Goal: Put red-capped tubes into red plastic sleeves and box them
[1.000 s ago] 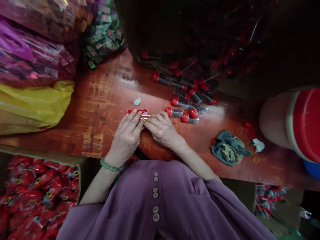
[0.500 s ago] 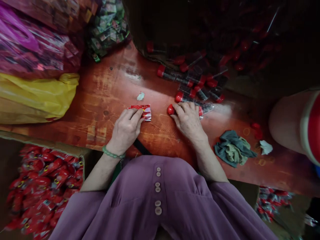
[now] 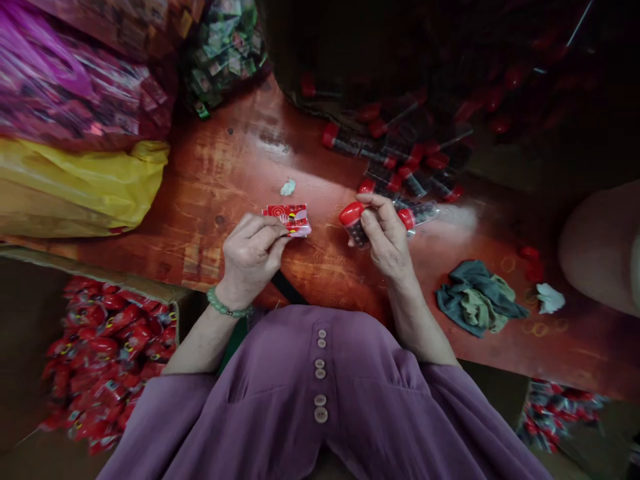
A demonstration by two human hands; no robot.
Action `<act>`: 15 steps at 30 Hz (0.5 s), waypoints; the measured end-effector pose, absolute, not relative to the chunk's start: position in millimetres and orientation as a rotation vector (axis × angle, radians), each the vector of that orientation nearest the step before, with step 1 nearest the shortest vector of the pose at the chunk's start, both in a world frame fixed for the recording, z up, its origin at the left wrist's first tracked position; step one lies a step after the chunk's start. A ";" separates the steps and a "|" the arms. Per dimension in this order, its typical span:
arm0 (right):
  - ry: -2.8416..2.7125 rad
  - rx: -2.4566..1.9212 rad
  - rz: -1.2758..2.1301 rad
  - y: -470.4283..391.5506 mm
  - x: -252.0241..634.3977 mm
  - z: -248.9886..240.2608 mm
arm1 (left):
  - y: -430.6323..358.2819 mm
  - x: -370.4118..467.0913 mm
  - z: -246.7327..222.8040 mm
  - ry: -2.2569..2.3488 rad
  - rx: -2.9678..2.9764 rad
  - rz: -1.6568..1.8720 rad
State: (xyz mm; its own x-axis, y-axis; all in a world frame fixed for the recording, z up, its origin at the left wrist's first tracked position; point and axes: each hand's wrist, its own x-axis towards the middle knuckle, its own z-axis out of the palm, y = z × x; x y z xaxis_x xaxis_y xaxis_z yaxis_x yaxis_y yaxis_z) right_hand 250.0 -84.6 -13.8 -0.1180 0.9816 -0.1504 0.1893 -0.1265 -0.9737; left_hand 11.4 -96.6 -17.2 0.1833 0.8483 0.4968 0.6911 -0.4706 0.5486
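My left hand, with a green bead bracelet at the wrist, is closed on the near left edge of some small red printed packets just above the table. Between the thumb and fingers of my right hand is a small clear jar with a red cap, tilted, with dark little balls inside. Beside that hand, another red-capped jar lies on the table. Further back several more such jars lie in a loose pile.
Filled plastic bags crowd the left of the table. A crumpled cloth and a pale bucket are on the right. Below the table's left edge stands a carton of red packed items.
My right hand has lifted a red-capped jar off the table and tilted it. The packets in my left hand have fanned out slightly. The whole view has shifted a little.
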 end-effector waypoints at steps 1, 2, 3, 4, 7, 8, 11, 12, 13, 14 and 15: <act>-1.250 -1.333 1.450 -86.7 246.8 -11.6 | -98.0 12.1 -17.1 1.486 2.217 1.182; -1.144 -1.278 1.562 -88.8 243.9 -9.8 | -99.8 12.7 -17.4 1.474 2.194 1.198; -1.061 -1.217 1.659 -90.9 241.5 -8.5 | -101.8 13.1 -17.9 1.458 2.182 1.207; -0.999 -1.152 1.744 -92.9 239.5 -7.4 | -104.0 13.2 -18.6 1.443 2.178 1.209; -0.907 -0.964 1.953 -97.8 236.1 -4.5 | -110.3 12.6 -19.5 1.411 2.203 1.172; -0.897 -0.930 2.004 -98.8 235.5 -3.3 | -112.0 12.2 -19.3 1.399 2.213 1.153; -0.876 -0.929 2.119 -99.5 234.2 0.3 | -116.0 10.8 -17.7 1.332 2.237 1.117; -0.867 -0.938 2.149 -98.9 234.1 1.1 | -116.8 10.5 -17.2 1.303 2.245 1.114; -0.857 -0.943 2.179 -98.1 234.3 1.6 | -117.4 10.2 -16.9 1.273 2.256 1.111; -0.848 -0.940 2.212 -97.1 234.8 1.7 | -117.8 9.9 -16.9 1.242 2.271 1.110; -0.842 -0.937 2.247 -96.1 235.7 1.5 | -118.0 9.8 -17.1 1.211 2.285 1.110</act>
